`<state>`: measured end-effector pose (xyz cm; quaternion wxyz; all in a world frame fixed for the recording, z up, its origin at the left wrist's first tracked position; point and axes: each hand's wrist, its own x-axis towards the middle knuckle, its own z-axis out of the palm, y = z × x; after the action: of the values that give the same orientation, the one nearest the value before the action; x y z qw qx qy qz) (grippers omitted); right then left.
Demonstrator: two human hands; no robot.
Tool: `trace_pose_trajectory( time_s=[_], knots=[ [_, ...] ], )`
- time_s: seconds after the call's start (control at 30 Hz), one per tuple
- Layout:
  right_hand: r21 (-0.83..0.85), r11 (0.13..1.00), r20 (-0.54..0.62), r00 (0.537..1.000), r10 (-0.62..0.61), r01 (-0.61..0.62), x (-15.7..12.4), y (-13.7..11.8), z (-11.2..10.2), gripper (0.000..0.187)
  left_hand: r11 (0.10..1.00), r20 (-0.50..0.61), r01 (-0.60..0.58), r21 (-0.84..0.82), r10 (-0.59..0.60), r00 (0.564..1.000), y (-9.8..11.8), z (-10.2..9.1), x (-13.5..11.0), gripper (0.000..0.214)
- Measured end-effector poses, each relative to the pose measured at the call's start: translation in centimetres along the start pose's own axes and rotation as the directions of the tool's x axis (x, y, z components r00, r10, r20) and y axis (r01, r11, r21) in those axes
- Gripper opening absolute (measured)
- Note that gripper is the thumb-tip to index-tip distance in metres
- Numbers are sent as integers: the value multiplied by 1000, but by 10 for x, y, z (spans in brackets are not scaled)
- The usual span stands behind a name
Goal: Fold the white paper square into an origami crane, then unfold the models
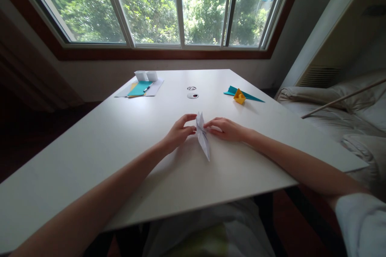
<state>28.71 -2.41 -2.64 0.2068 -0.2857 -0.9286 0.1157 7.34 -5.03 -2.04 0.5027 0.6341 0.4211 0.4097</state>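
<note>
A folded piece of white paper, long and pointed at its near end, stands on the white table between my hands. My left hand holds it from the left, thumb and fingertips at its far half. From the right, the fingers of my right hand grip its edge near the middle. Its folds are partly covered by my fingertips, and I cannot make out the finished shape.
On the table's far right lie an orange paper boat and a teal paper plane. Coloured sheets, a pen and white paper boxes sit far left. Two round discs lie mid-table. A window is behind.
</note>
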Motion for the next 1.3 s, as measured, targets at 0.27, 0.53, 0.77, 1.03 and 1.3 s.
trace_pose_trajectory(
  time_s=[0.27, 0.53, 0.77, 1.03, 1.3],
  knots=[
    [299, 879, -49, 914, 402, -371, 12, -12, 1, 42, 970, 127, -175, 167, 155, 980, -3, 4, 3, 27],
    [88, 899, -40, 901, 433, -428, 6, -5, 1, 23, 732, 263, -331, 595, 212, 941, -5, -8, 3, 31],
    [0, 988, -199, 968, 150, -154, 4, -3, 8, 24, 679, 253, -328, 656, 212, 944, -8, -13, 6, 32],
    [-31, 999, -54, 998, 21, -23, 4, 4, 9, 31, 629, 338, -396, 670, 217, 916, -2, -13, 1, 33],
    [111, 993, 38, 998, -40, 36, -2, 8, 0, 33, 478, 439, -517, 710, 273, 856, -12, -26, 4, 29]
  ],
)
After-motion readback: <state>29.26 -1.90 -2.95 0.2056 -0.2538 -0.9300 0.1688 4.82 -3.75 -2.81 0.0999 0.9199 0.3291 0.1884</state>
